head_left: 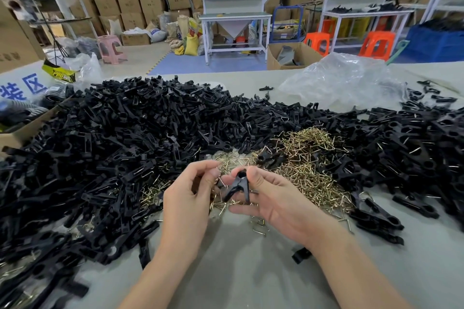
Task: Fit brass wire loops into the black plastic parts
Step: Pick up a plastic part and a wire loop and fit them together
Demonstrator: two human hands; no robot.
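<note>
My right hand (273,198) grips a black plastic clip (237,187) between thumb and fingers, held above the table. My left hand (187,195) is just left of it, its thumb and fingers curled and pinching a brass wire loop (218,179) at the clip's side. Under and behind both hands lies a heap of brass wire loops (308,158). A huge pile of black plastic parts (120,148) covers the table's left and middle. More black parts with wires showing (416,148) lie on the right.
The grey table (241,271) is bare near its front edge. A crumpled clear plastic bag (344,80) sits at the back right. A cardboard box (15,133) stands at the left edge. Workbenches, stools and stacked cartons fill the room behind.
</note>
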